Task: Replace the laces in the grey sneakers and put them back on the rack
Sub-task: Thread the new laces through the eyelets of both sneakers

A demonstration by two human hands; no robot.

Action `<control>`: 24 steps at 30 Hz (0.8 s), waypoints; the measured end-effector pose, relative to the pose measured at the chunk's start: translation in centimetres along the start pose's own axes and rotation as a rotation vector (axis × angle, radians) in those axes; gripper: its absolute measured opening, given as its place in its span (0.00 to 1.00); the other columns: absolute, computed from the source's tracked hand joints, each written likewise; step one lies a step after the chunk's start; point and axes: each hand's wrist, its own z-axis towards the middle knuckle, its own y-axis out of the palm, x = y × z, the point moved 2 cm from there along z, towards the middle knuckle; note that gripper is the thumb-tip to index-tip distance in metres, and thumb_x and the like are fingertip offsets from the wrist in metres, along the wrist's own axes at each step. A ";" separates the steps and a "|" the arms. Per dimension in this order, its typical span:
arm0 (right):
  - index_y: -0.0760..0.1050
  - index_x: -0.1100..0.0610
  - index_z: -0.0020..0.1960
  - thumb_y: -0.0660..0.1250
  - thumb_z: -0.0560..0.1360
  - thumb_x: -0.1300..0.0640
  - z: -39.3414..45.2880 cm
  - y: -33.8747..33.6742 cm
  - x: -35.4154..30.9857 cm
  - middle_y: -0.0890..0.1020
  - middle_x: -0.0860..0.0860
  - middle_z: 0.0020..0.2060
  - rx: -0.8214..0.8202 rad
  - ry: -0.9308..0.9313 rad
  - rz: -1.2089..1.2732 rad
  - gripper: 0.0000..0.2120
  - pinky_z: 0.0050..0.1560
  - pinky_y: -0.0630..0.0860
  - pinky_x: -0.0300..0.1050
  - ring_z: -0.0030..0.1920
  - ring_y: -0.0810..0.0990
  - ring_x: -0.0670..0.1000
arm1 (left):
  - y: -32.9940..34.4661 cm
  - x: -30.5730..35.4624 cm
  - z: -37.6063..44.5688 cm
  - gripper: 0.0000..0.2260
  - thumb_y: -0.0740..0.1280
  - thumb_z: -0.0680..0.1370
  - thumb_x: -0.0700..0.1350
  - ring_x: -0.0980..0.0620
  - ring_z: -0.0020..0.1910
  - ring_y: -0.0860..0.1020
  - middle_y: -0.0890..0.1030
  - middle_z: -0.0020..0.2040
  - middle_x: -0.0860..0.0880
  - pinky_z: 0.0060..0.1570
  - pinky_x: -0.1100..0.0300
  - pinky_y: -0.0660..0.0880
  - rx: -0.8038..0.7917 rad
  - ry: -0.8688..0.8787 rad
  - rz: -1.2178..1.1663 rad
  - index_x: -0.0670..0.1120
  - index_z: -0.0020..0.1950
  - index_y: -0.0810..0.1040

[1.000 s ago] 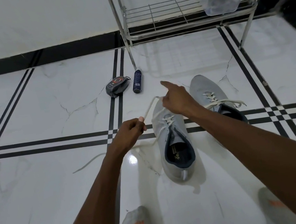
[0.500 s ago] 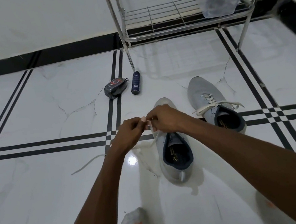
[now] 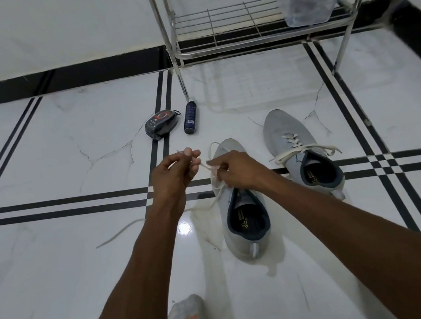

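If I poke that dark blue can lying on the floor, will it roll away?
Probably. The can looks round and lies on its side on glossy floor, so a sideways poke likely rolls it. It might bump the black case or the rack leg nearby.

we are seeing two grey sneakers standing upright at centre-right of the frame, toes pointing up-frame. the near sneaker (image 3: 245, 225) is trailing a loose white lace (image 3: 121, 231) leftward over the floor. the far sneaker (image 3: 301, 151), just right, is wearing a tied white lace. the metal rack (image 3: 261, 33) is standing at top right.
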 end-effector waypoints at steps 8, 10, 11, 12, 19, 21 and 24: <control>0.69 0.53 0.70 0.76 0.72 0.50 -3.4 -3.6 3.2 0.76 0.54 0.61 -0.266 0.353 -0.140 0.30 0.53 0.83 0.48 0.54 0.81 0.54 | 1.9 -0.7 0.2 0.08 0.73 0.78 0.40 0.45 0.44 0.87 0.86 0.42 0.39 0.50 0.56 0.83 -0.042 0.233 0.357 0.34 0.52 0.84; 0.73 0.56 0.65 0.74 0.72 0.51 -3.5 -2.7 2.7 0.78 0.54 0.58 -0.190 0.262 -0.282 0.24 0.52 0.82 0.48 0.52 0.81 0.54 | 2.8 -1.3 0.3 0.05 0.71 0.79 0.37 0.46 0.40 0.87 0.86 0.40 0.39 0.48 0.55 0.84 -0.093 0.244 0.513 0.35 0.50 0.84; 0.76 0.58 0.61 0.73 0.73 0.52 -3.5 -2.1 2.4 0.80 0.55 0.55 -0.097 0.194 -0.354 0.19 0.50 0.81 0.46 0.51 0.81 0.55 | 3.2 -1.7 0.3 0.05 0.71 0.79 0.37 0.48 0.38 0.86 0.86 0.39 0.41 0.46 0.55 0.84 -0.119 0.259 0.605 0.36 0.49 0.84; 0.78 0.59 0.56 0.72 0.73 0.54 -3.5 -1.5 2.2 0.81 0.56 0.51 0.004 0.125 -0.410 0.14 0.46 0.79 0.45 0.50 0.81 0.56 | 3.5 -2.2 0.2 0.04 0.72 0.78 0.38 0.51 0.36 0.86 0.86 0.37 0.44 0.44 0.57 0.83 -0.143 0.282 0.695 0.37 0.48 0.85; 0.86 0.60 0.44 0.69 0.74 0.59 -3.2 -1.3 5.5 0.86 0.56 0.40 0.308 0.098 -0.102 0.08 0.45 0.79 0.47 0.44 0.84 0.55 | 4.0 -3.9 -0.9 0.04 0.75 0.74 0.44 0.61 0.38 0.80 0.86 0.41 0.51 0.36 0.78 0.70 -0.190 0.243 1.002 0.46 0.47 0.88; 0.86 0.56 0.43 0.69 0.74 0.61 -3.5 -1.5 6.9 0.87 0.53 0.40 0.291 0.215 0.194 0.07 0.45 0.80 0.46 0.44 0.84 0.52 | 4.6 -4.2 -1.3 0.05 0.74 0.74 0.43 0.60 0.39 0.81 0.86 0.41 0.51 0.35 0.77 0.69 -0.180 0.219 0.990 0.45 0.47 0.88; 0.84 0.54 0.40 0.69 0.75 0.64 -3.3 -1.2 8.0 0.84 0.51 0.38 0.214 0.316 0.485 0.09 0.39 0.79 0.42 0.43 0.80 0.49 | 5.5 -4.3 -1.6 0.05 0.74 0.73 0.43 0.54 0.41 0.82 0.87 0.42 0.48 0.38 0.71 0.72 -0.169 0.206 1.033 0.44 0.47 0.89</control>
